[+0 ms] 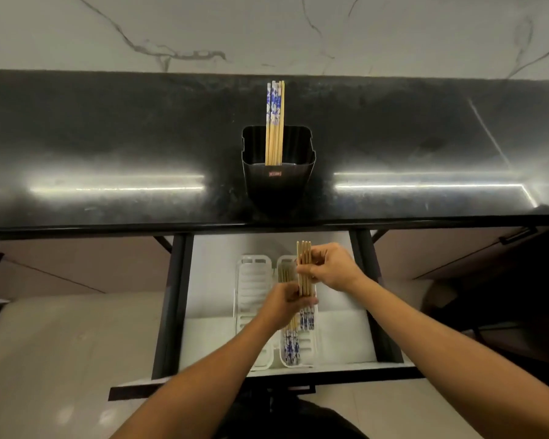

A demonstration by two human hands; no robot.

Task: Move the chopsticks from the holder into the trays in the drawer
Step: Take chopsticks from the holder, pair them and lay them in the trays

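The step in hand is the laying-down: both hands grasp a bundle of wooden chopsticks over the open drawer. The left hand curls round the bundle's lower part, just above its blue-patterned ends. The right hand pinches it higher up, near the plain tips, so the sticks are squared together and point away from the person. The bundle hangs over the right tray, where laid chopsticks already rest lengthwise; whether it touches them cannot be told. The left tray sits just beside the right one. On the tabletop the holder has standing chopsticks leaning at its back, so the task looks partway done. The next move seems to call for lowering the bundle level and in line with the tray's length. It would then settle next to or on the sticks there, and both hands would let go together so nothing rolls or crosses. After that, a reach up to the holder for the rest would follow.
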